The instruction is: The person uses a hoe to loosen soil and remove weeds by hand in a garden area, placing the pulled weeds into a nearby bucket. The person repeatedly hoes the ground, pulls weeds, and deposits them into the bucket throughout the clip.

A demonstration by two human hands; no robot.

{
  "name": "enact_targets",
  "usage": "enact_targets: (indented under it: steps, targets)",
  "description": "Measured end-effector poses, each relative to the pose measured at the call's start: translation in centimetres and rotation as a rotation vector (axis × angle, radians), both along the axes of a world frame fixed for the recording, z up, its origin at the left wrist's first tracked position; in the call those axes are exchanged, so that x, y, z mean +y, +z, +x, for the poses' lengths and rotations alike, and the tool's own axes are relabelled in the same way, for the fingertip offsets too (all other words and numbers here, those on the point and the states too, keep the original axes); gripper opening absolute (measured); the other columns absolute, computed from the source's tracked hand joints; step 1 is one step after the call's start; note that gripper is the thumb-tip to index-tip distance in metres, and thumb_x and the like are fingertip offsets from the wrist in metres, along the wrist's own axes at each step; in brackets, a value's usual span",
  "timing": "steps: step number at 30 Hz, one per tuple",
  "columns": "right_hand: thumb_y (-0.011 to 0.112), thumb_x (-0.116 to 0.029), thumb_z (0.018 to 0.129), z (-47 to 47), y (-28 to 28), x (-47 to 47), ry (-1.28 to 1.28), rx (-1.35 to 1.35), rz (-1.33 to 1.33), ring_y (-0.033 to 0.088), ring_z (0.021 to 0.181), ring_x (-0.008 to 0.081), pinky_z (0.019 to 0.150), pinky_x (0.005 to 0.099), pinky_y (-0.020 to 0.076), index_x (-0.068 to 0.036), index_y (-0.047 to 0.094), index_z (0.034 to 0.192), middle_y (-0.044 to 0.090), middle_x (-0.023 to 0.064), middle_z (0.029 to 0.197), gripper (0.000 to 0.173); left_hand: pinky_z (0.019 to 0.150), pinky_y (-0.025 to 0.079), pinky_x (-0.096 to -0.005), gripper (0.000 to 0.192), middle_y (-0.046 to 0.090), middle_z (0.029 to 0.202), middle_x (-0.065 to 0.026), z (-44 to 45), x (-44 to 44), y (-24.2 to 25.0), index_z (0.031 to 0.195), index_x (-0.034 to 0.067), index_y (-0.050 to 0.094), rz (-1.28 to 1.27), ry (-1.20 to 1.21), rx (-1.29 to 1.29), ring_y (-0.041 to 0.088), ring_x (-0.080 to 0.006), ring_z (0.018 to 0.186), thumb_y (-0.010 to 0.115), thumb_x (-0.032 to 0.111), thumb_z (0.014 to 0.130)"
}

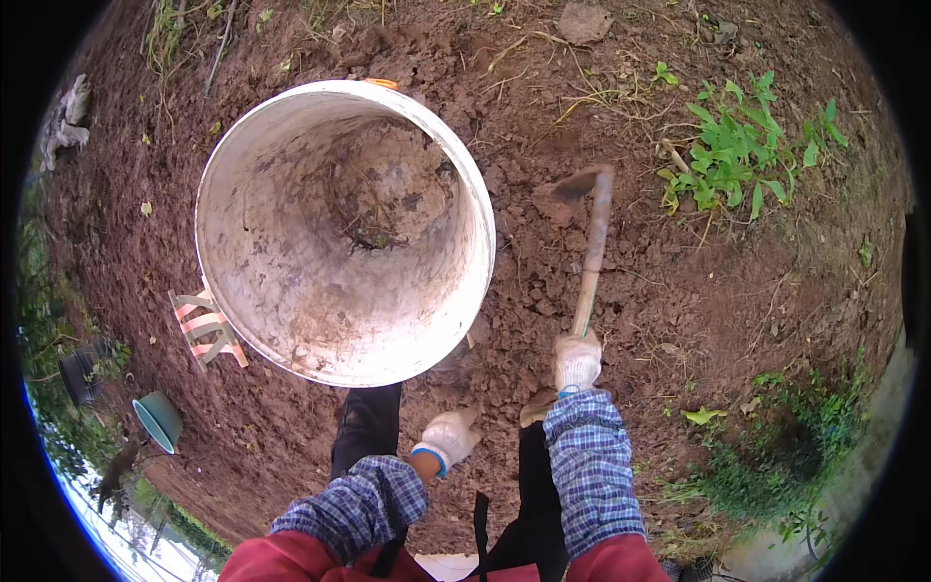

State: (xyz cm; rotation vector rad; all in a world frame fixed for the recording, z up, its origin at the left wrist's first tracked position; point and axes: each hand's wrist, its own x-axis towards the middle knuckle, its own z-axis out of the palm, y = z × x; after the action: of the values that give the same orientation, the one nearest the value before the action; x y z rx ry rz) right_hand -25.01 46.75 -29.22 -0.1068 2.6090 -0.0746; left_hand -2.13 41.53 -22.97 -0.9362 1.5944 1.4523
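My right hand (579, 360), in a white knit work glove, grips the wooden handle of a small hand hoe (595, 240). The hoe's rusty blade lies at the loosened reddish-brown soil (542, 291), right of a large bucket, and looks slightly blurred. My left hand (449, 439), gloved alike, hangs over the soil below the bucket's lower right rim. It appears to hold nothing, though its fingers are partly curled and partly hidden. The big white plastic bucket (254, 291) stands at the left, its inner wall smeared with soil and some roots and dirt at its bottom.
A leafy green plant (734, 153) grows at the upper right, with more greenery (771, 458) at the lower right. A woven strap piece (209, 329) lies against the bucket's left side. A green basin (158, 422) and dark container (78, 378) are at the far left. A stone (584, 23) lies at top.
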Motion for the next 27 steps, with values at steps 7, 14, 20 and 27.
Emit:
enact_targets:
  steps: [7, 14, 20, 27]
  targets:
    - [0.068, -0.008, 0.075, 2.1, 4.3, 2.5, -0.385, -0.262, -0.274, 0.053, 0.048, 0.0132, 0.041, 0.0289, 0.0406, -0.003, 0.054, 0.084, 0.052, 0.0036, 0.059, 0.018, 0.081, 0.048, -0.0456, 0.030, 0.064, 0.096, -0.0234, 0.7, -0.2, 0.1, 0.105, 0.003, 0.060, 0.020, -0.031, -0.017, 0.061, -0.0389, 0.092, 0.053, 0.022, 0.084]
    - [0.064, 0.002, 0.079, -0.1, 6.6, -3.2, -0.688, -0.342, -0.841, 0.042, 0.039, 0.0112, 0.036, 0.0257, 0.0360, -0.006, 0.046, 0.087, 0.046, 0.0012, 0.060, 0.022, 0.081, 0.049, -0.0449, 0.033, 0.064, 0.098, -0.0235, 0.0, -0.3, 0.1, 0.112, 0.004, 0.058, 0.015, -0.087, -0.047, 0.061, -0.0389, 0.092, 0.053, 0.021, 0.085]
    - [0.061, 0.001, 0.082, 5.2, 10.5, 3.4, -1.218, -0.531, -1.015, 0.041, 0.042, 0.0130, 0.035, 0.0276, 0.0352, -0.009, 0.047, 0.094, 0.043, 0.0011, 0.061, 0.021, 0.078, 0.051, -0.0424, 0.028, 0.065, 0.095, -0.0225, 1.1, 0.7, -1.7, 0.107, 0.003, 0.061, -0.045, 0.083, -0.085, 0.063, -0.0366, 0.088, 0.055, 0.019, 0.085]
    - [0.058, -0.010, 0.088, 6.4, 7.4, 8.1, -1.614, -0.681, -0.967, 0.042, 0.043, 0.0136, 0.041, 0.0303, 0.0383, -0.013, 0.047, 0.095, 0.037, -0.0017, 0.063, 0.013, 0.070, 0.053, -0.0366, 0.022, 0.065, 0.089, -0.0196, -12.3, -4.4, -7.0, 0.101, 0.002, 0.062, -0.453, 0.289, 0.180, 0.065, -0.0299, 0.083, 0.056, 0.015, 0.084]
